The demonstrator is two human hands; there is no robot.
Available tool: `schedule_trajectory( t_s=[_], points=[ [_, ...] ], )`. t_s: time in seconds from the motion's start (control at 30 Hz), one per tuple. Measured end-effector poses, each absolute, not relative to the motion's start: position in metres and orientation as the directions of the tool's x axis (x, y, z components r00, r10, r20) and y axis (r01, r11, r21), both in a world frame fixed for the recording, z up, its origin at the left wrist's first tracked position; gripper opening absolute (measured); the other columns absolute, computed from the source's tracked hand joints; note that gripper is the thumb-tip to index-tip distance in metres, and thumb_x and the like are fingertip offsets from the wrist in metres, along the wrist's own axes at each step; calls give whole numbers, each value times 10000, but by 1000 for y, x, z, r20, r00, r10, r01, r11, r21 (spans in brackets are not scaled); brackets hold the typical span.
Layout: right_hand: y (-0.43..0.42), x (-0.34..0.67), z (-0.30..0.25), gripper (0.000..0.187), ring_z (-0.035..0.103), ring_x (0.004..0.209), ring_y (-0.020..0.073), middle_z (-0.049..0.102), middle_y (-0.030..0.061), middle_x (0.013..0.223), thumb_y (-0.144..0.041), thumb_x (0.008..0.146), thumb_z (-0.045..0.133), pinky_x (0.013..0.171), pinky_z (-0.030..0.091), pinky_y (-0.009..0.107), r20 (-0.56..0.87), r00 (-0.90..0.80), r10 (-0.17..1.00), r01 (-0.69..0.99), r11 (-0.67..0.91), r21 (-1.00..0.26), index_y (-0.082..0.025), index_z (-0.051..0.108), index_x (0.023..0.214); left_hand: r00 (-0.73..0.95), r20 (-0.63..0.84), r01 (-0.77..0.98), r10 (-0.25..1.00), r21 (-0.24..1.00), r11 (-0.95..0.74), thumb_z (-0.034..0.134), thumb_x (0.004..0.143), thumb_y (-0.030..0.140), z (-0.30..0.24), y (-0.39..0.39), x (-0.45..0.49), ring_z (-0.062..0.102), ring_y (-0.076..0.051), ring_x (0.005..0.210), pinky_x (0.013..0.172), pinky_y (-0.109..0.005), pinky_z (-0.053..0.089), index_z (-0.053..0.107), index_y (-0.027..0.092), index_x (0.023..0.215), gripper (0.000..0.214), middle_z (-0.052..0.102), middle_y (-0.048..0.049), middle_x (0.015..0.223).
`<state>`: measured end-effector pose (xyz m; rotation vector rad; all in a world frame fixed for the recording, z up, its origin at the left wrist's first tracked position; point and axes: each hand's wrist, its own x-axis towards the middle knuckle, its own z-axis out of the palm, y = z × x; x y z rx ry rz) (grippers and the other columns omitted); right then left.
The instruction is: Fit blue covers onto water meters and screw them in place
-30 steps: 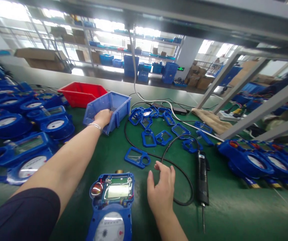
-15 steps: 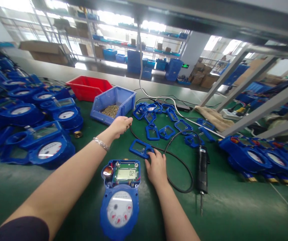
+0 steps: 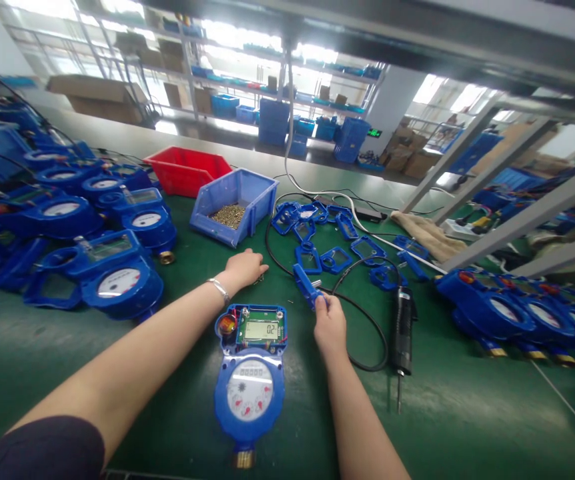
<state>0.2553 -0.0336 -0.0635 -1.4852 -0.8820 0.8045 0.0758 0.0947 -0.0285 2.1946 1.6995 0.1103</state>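
Note:
My right hand (image 3: 330, 325) is closed on a blue meter cover (image 3: 305, 285), lifted and tilted up on edge, with a shiny metallic piece at its side. My left hand (image 3: 246, 268) is low over the green table, in front of the screw bin. Its fingers are curled together, with small brassy screws (image 3: 261, 278) showing at the fingertips. Between my forearms a blue water meter (image 3: 250, 393) lies face up. Its upper housing is uncovered, showing a circuit board and a display (image 3: 261, 330) reading about 0.2. One loose screw (image 3: 290, 302) lies between my hands.
A blue bin (image 3: 257, 207) of screws stands beside a red bin (image 3: 187, 172). Several blue covers (image 3: 336, 260) lie behind my right hand. A black electric screwdriver (image 3: 404, 333) with a looped cable lies right. Meters crowd the left (image 3: 122, 283) and right (image 3: 510, 313).
My right hand has raised the cover from flat to tilted on edge. My left hand has come down and nearer, away from the bin. The view has shifted slightly.

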Motion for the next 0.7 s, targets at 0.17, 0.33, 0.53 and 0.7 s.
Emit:
schedule_trajectory(
  t_s=[0.17,0.33,0.53,0.7],
  points=[
    [-37,264,-48,371,627,820,211,650,45,835,-521,737,658,818,512,480,-141,379,914,-437,43,-898,-174,543,801,255,74,899,964,350,-265,361,925,404,15,82,72,606,-280,1004,885,-427,472,669,116,845,429,637,-148,992],
    [-57,266,-7,293,639,901,207,685,42,836,-407,726,745,861,516,472,-160,237,958,-675,44,-737,-172,581,660,210,265,796,941,512,-322,420,906,271,65,45,71,624,-157,850,814,-301,511,516,146,1217,348,633,-67,927],
    [-94,240,37,231,653,857,193,698,42,855,-344,662,821,826,552,414,-128,78,989,-769,-22,-638,-168,680,713,394,424,610,815,543,-577,728,660,507,91,-29,79,555,-262,1099,903,-398,515,428,153,1320,807,523,-130,1253],
    [-119,215,51,162,659,843,154,701,14,845,-327,726,781,788,570,323,-99,27,995,-817,-35,-575,-188,710,771,307,418,634,855,580,-511,473,851,535,91,-56,82,616,-258,1010,857,-397,522,492,135,1277,584,619,-123,1166]
  ],
)
